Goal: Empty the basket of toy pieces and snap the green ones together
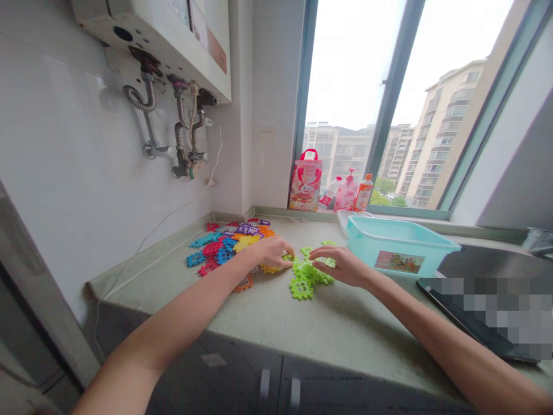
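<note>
My left hand (273, 252) is at the left side of a small heap of lime-green interlocking plastic pieces (311, 272). Its fingers curl, and a green piece shows between thumb and forefinger. On the heap's right side is my right hand (343, 265), fingers stretched out and apart from the thumb, with green pieces under and beside them. One square green piece (301, 289) with a window-like grid lies at the heap's near edge. Left of my left hand spreads a pile of blue, red, purple, orange and yellow pieces (224, 253), partly hidden by my wrist.
A turquoise plastic tub (401, 230) stands right of my right hand, beside a sink (492, 265). Along the window sill are a pink packet (306, 184) and several bottles (347, 193). A water heater (173, 40) with pipes hangs at upper left. The counter's front edge (276, 351) runs below my arms.
</note>
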Motion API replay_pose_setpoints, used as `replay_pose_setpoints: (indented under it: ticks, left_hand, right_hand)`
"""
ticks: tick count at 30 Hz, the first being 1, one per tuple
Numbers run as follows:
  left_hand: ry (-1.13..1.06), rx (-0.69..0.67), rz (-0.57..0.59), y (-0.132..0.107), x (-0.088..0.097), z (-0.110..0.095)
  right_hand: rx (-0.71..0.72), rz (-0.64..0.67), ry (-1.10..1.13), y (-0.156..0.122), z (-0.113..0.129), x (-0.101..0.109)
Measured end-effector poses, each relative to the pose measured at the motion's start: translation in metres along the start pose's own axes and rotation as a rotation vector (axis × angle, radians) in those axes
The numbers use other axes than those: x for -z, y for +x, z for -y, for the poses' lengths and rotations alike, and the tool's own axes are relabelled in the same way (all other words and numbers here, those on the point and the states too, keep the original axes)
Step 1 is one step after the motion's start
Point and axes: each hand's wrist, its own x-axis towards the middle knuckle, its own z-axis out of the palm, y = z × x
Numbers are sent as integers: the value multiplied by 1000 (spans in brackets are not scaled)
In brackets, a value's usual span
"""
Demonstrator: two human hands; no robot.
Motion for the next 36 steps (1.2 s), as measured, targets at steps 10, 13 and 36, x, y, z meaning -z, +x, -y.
replay_pose_setpoints:
  ticks: [10, 13, 36]
  left_hand:
    - [27, 2, -26, 3, -2, -4]
    - [6, -1, -31, 4, -4, -3]
    - [-24, 3, -6, 3, 7, -9]
  right_hand:
    - [105, 95, -26, 0, 27, -1]
    - [72, 136, -34, -1, 26, 2]
    - [15, 230, -2, -2, 23, 7]
